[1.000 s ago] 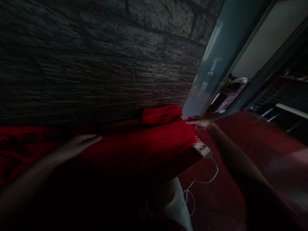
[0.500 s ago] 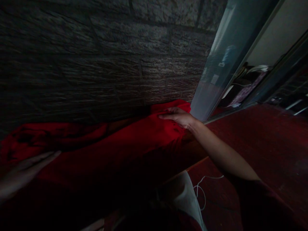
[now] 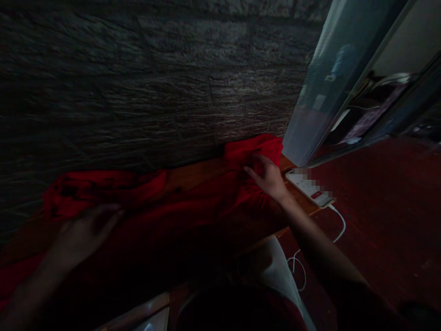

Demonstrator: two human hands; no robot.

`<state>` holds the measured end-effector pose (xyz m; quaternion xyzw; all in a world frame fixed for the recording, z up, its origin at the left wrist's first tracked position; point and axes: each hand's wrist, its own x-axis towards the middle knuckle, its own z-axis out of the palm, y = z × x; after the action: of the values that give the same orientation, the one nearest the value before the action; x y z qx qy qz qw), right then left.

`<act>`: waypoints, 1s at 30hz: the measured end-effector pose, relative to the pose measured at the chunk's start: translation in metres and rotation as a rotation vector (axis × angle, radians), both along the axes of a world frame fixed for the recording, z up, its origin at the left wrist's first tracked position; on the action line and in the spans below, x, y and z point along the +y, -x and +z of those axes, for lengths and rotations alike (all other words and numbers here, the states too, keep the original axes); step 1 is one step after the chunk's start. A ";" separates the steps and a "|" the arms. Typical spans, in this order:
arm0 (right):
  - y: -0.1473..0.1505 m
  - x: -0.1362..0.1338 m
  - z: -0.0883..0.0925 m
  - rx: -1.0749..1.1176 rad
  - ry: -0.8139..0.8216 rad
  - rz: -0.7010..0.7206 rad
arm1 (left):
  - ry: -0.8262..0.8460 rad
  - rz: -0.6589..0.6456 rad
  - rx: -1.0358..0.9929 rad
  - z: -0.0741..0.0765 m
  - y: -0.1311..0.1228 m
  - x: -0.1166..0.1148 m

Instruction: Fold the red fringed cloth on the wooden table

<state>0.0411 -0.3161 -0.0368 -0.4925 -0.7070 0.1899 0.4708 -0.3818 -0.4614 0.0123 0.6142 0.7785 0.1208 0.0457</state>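
A red cloth [image 3: 193, 202] lies spread over a wooden table [image 3: 196, 172] beside a stone wall. Its back edge is bunched at the left, and a folded part sits at the right against the wall. My left hand [image 3: 82, 234] is over the left part of the cloth, with thumb and fingers apart and dimly lit. My right hand [image 3: 267, 177] is at the folded right part, thumb and fingers apart, fingertips at the fabric. Deep shadow hides the near part of the cloth.
A phone [image 3: 310, 187] with a white cable [image 3: 341, 225] lies at the table's right end. The stone wall [image 3: 155, 92] runs behind, next to a doorway frame [image 3: 310, 110]. Red floor [image 3: 379, 202] shows at right. A pale-edged object [image 3: 156, 317] is at the bottom.
My left hand has moved right and its fingers have curved. My right hand has lifted its thumb away from the fingers. The phone has come into sight and more bare wood shows.
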 end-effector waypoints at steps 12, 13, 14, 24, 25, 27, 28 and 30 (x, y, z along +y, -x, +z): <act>0.026 -0.105 -0.057 0.199 0.335 -0.021 | 0.159 -0.657 -0.268 -0.053 -0.169 0.195; 0.029 -0.098 -0.057 0.208 0.350 -0.023 | 0.182 -0.630 -0.283 -0.058 -0.176 0.205; 0.031 -0.092 -0.057 0.217 0.364 -0.022 | 0.213 -0.603 -0.307 -0.061 -0.181 0.212; 0.043 -0.074 -0.071 0.258 0.298 -0.062 | 0.458 -0.540 -0.753 -0.067 -0.203 0.221; 0.044 -0.072 -0.072 0.269 0.296 -0.055 | 0.438 -0.552 -0.783 -0.065 -0.204 0.222; 0.046 -0.070 -0.073 0.350 0.327 -0.014 | 0.412 -0.564 -0.828 -0.060 -0.204 0.223; 0.046 -0.070 -0.071 0.417 0.351 0.015 | 0.400 -0.562 -0.859 -0.055 -0.204 0.224; 0.043 -0.072 -0.063 0.562 0.386 0.059 | 0.390 -0.553 -0.959 -0.042 -0.204 0.222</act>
<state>-0.0015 -0.3885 -0.0995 -0.4802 -0.5147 0.4618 0.5396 -0.1782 -0.2390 -0.0295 0.6514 0.4895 0.2235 0.5348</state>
